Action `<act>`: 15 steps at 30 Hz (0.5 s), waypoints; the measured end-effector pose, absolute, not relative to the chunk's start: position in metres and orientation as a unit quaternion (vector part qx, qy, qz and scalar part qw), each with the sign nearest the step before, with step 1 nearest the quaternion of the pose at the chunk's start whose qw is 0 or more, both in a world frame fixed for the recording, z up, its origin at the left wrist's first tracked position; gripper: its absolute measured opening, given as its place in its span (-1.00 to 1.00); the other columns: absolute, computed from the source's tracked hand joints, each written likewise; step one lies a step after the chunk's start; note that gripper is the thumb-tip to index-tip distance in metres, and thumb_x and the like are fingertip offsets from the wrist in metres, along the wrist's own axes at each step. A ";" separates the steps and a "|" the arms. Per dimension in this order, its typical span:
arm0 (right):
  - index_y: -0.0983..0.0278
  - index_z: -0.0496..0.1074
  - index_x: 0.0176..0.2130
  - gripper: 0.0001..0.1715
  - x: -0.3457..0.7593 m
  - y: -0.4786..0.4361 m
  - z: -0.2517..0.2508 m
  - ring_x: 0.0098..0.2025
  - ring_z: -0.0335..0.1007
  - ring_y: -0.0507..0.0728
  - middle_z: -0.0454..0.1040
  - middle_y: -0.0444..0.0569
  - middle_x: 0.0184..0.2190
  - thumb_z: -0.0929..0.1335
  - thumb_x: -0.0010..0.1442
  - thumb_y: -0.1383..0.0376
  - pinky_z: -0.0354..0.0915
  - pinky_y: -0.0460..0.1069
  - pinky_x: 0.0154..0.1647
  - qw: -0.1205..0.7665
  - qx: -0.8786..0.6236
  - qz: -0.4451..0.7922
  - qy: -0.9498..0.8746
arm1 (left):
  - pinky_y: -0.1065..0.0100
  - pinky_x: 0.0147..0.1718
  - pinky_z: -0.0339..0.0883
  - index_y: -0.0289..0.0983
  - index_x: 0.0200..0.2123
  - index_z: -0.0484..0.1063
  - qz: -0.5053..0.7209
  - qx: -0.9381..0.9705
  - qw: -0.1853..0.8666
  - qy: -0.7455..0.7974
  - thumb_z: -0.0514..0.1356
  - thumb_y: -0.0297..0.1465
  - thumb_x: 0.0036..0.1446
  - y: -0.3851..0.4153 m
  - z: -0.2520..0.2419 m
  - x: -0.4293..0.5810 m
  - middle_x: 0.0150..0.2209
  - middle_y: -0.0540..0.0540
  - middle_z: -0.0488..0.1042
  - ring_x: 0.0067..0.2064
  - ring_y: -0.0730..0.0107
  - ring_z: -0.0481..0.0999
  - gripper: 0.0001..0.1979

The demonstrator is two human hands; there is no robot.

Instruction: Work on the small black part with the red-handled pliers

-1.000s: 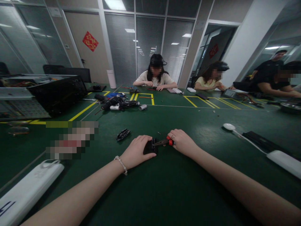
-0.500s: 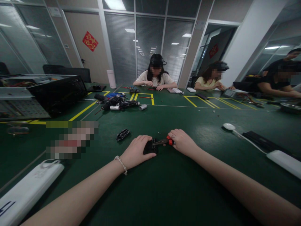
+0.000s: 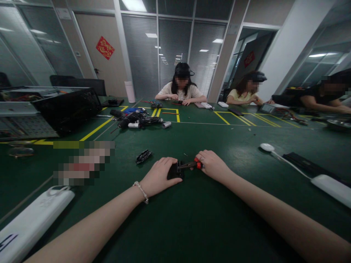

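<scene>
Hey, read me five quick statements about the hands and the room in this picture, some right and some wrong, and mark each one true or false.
1. The right hand grips needle-nose pliers. True.
2. The pliers' tips point away from the left hand. False: they point toward the left hand, at the black part it holds.
3. The beaded bracelet is on the right wrist. False: the bracelet is on the left wrist.
4. A red diamond-shaped decoration hangs on the door. True.
5. The pale bottle lies on its side. False: the bottle stands upright.
</scene>
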State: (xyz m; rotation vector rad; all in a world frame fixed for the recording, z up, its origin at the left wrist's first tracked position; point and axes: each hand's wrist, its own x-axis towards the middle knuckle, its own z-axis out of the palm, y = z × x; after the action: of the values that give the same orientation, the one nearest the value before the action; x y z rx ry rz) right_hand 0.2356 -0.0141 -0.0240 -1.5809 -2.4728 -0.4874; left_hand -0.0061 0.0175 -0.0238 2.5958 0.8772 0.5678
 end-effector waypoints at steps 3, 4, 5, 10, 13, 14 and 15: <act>0.34 0.30 -0.28 -0.72 0.236 -0.014 -0.024 -0.31 0.17 0.11 0.32 0.00 -0.34 0.30 -0.10 0.43 0.10 -0.02 -0.29 0.084 -0.527 -0.165 -0.830 | 0.18 -0.07 0.15 -0.20 -0.02 0.17 0.200 0.913 0.171 0.312 0.16 -0.11 -0.04 0.017 -0.023 -0.006 -0.04 -0.10 0.28 -0.03 0.18 0.26 -0.46; 0.34 0.30 -0.28 -0.73 0.236 -0.014 -0.023 -0.31 0.17 0.11 0.32 0.00 -0.34 0.30 -0.10 0.44 0.10 -0.02 -0.29 0.084 -0.526 -0.164 -0.831 | 0.18 -0.07 0.15 -0.20 -0.02 0.17 0.199 0.913 0.171 0.313 0.16 -0.10 -0.04 0.017 -0.023 -0.006 -0.04 -0.10 0.28 -0.03 0.18 0.26 -0.46; 0.34 0.30 -0.29 -0.73 0.236 -0.014 -0.023 -0.32 0.17 0.11 0.32 0.00 -0.35 0.30 -0.10 0.44 0.09 -0.03 -0.29 0.083 -0.524 -0.163 -0.832 | 0.18 -0.06 0.15 -0.20 -0.02 0.17 0.198 0.913 0.172 0.313 0.16 -0.10 -0.04 0.017 -0.022 -0.006 -0.04 -0.10 0.28 -0.02 0.19 0.26 -0.46; 0.34 0.30 -0.29 -0.74 0.235 -0.016 -0.021 -0.32 0.17 0.10 0.32 0.00 -0.35 0.30 -0.10 0.44 0.09 -0.03 -0.29 0.089 -0.518 -0.157 -0.836 | 0.17 -0.07 0.15 -0.21 -0.02 0.17 0.196 0.911 0.177 0.316 0.15 -0.09 -0.04 0.017 -0.023 -0.006 -0.04 -0.09 0.27 -0.02 0.19 0.25 -0.46; 0.34 0.30 -0.29 -0.73 0.235 -0.015 -0.022 -0.32 0.17 0.11 0.32 0.00 -0.35 0.29 -0.10 0.45 0.09 -0.02 -0.29 0.090 -0.520 -0.158 -0.835 | 0.17 -0.07 0.15 -0.20 -0.01 0.17 0.195 0.912 0.177 0.315 0.15 -0.10 -0.04 0.018 -0.023 -0.006 -0.03 -0.10 0.27 -0.02 0.18 0.25 -0.46; 0.34 0.30 -0.29 -0.73 0.235 -0.015 -0.022 -0.31 0.17 0.11 0.32 0.00 -0.35 0.29 -0.10 0.45 0.09 -0.02 -0.28 0.090 -0.520 -0.160 -0.834 | 0.17 -0.07 0.15 -0.20 -0.01 0.16 0.196 0.912 0.177 0.314 0.15 -0.10 -0.04 0.018 -0.023 -0.007 -0.03 -0.10 0.27 -0.02 0.18 0.25 -0.46; 0.34 0.30 -0.29 -0.73 0.235 -0.015 -0.023 -0.31 0.17 0.11 0.32 0.00 -0.35 0.29 -0.10 0.45 0.09 -0.02 -0.28 0.090 -0.522 -0.161 -0.833 | 0.17 -0.07 0.15 -0.20 -0.01 0.16 0.197 0.912 0.175 0.313 0.15 -0.10 -0.04 0.018 -0.023 -0.007 -0.03 -0.10 0.28 -0.02 0.18 0.26 -0.46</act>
State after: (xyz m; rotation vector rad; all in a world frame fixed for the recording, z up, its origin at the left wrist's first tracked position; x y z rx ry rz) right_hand 0.2355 -0.0148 -0.0227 -1.5510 -2.4777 -0.4791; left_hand -0.0065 0.0185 -0.0232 2.5850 0.8881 0.5579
